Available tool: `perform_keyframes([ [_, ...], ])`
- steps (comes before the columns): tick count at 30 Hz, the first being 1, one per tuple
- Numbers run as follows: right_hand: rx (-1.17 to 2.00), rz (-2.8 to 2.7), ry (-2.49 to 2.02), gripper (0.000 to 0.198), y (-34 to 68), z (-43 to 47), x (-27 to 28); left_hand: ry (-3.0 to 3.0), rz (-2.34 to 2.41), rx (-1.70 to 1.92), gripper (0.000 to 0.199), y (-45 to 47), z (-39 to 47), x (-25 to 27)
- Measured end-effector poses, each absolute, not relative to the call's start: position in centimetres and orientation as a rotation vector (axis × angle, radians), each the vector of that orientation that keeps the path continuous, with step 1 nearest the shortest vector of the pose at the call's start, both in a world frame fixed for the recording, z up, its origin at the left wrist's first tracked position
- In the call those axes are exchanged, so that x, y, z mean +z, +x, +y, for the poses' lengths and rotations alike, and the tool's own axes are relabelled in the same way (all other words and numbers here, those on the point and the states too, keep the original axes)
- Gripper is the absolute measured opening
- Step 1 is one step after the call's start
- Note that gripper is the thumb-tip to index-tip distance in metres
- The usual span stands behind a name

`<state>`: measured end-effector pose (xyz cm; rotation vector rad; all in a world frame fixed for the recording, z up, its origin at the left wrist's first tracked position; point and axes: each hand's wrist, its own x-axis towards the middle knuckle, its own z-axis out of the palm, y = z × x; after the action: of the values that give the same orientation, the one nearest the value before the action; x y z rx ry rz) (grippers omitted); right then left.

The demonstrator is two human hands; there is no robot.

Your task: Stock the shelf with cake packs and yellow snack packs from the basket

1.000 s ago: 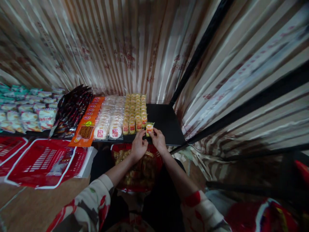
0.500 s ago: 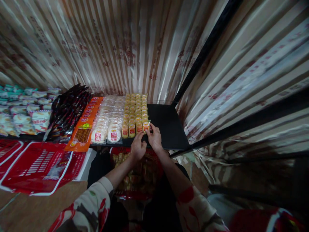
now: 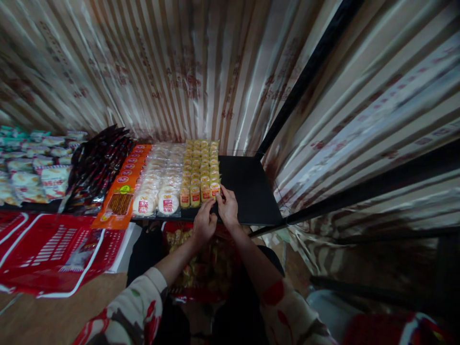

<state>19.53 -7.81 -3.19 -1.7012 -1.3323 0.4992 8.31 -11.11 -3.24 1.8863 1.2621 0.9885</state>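
Note:
On a dark shelf, small yellow snack packets with red and white labels stand in several tight rows running back. My right hand has thumb and forefinger closed on the right edge of the front snack packet in the rightmost row. Just left of it, my left hand reaches its fingertips to the lower front of the same row, thumb apart from the fingers. Between my knees below the shelf sits a red basket holding more yellow packets, partly hidden by my forearms.
Left along the shelf lie round white crackers in clear wrap, orange packs of sticks, dark shiny packs and white snack bags. A red basket with white handles is at lower left. Black shelf posts rise at right.
The view has shifted slightly, so the shelf goods at left appear a little further left and lower. Both hands stay at the front packet of the rightmost row.

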Motion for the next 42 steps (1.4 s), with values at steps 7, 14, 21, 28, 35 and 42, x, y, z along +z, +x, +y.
perform_keyframes([
  [7,0.432,-1.370,-1.754,0.045,19.4,-7.9,-3.6,1.883,1.269,1.037,0.048,8.4,-11.0,-3.6],
  [14,0.390,-1.347,-1.764,0.042,19.2,-7.7,-3.7,1.890,1.263,1.015,0.052,8.5,-10.9,-3.9],
  [21,0.414,-1.254,-1.782,0.032,19.0,-7.8,-3.8,1.892,1.278,1.011,0.052,8.4,-11.0,-3.9],
  [28,0.354,-1.256,-1.669,0.032,19.3,-8.9,-3.6,1.886,1.294,1.126,0.034,7.0,-12.9,-2.9],
  [35,0.410,-1.219,-1.541,0.028,16.5,-15.0,-3.8,1.867,1.574,0.731,0.029,1.6,-15.7,-4.2],
  [42,0.966,-1.722,-1.687,0.021,12.5,-21.5,-10.3,1.900,1.759,-0.338,0.029,-2.0,-18.1,-7.2],
])
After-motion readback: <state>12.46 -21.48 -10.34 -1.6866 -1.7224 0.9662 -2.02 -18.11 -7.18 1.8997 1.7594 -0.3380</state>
